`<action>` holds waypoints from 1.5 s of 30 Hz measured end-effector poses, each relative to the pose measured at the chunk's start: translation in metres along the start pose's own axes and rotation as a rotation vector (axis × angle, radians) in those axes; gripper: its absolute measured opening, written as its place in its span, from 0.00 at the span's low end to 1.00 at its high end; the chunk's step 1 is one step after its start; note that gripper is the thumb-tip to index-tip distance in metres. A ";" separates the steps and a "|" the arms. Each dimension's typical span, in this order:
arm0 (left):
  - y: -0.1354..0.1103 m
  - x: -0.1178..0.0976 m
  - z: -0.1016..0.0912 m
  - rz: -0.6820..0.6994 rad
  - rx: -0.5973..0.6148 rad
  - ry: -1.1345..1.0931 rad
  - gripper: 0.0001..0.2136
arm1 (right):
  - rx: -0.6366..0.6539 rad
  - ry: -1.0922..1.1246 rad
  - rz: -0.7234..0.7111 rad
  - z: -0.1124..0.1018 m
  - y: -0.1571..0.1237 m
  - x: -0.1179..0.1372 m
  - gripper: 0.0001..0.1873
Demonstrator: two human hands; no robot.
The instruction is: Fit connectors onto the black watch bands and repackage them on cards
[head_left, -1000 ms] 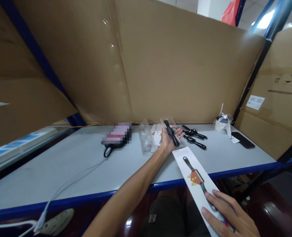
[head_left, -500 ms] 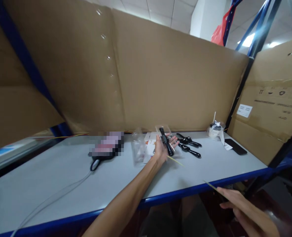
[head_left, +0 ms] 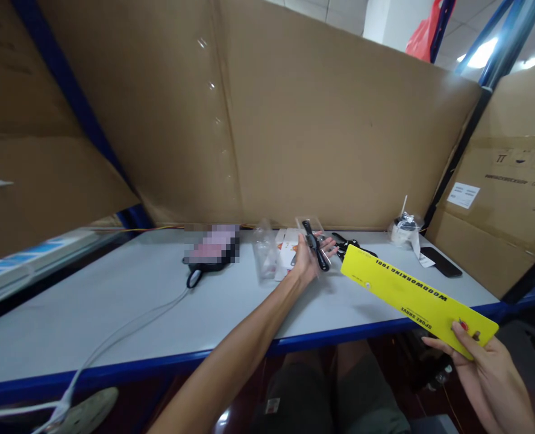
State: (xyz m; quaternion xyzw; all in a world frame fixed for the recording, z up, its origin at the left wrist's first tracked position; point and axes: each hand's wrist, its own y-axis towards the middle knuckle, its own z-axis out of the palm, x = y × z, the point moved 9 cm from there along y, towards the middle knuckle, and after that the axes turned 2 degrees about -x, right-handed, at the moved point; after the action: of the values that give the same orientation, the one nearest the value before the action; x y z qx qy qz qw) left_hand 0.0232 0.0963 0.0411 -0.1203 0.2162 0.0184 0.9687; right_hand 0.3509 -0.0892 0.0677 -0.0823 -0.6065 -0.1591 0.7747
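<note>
My left hand (head_left: 305,260) reaches over the table, palm up with its fingers stretched out. It holds a black spokeshave (head_left: 316,244) in a clear plastic shell. A long yellow card (head_left: 412,295) printed "WOODWORKING TOOL" and "SPOKE SHAVE" is in my right hand (head_left: 488,367), gripped at its near end with the thumb on the printed face. The card's lettering appears upside down. Behind its far end lie more black spokeshaves (head_left: 356,248), partly covered by the card.
Left of my left hand are a clear plastic bag (head_left: 264,253) and a white printed box (head_left: 286,250). A blurred-out device (head_left: 213,247) with a cable lies farther left. At the back right are a plastic-wrapped roll (head_left: 404,232) and a dark phone (head_left: 441,263). Cardboard walls (head_left: 340,132) surround the tabletop.
The yellow card, seen edge-on before, has turned so its broad printed face shows. My right hand has risen slightly and moved right. My left hand still holds the packaged spokeshave.
</note>
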 end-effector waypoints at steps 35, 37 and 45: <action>0.002 0.004 -0.005 -0.068 -0.054 -0.060 0.27 | 0.727 -1.093 -1.371 0.066 -0.096 0.019 0.34; 0.001 0.003 -0.004 -0.060 -0.060 -0.044 0.27 | 0.722 -1.094 -1.392 0.064 -0.095 0.016 0.36; 0.003 0.000 -0.008 -0.052 -0.079 -0.025 0.27 | 0.606 -1.191 -1.498 0.073 -0.104 0.009 0.30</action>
State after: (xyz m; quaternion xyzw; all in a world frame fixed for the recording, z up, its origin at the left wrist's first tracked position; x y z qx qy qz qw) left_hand 0.0199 0.0968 0.0329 -0.1638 0.2002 0.0030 0.9660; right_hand 0.2502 -0.1644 0.0874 0.4550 -0.8058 -0.3775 0.0336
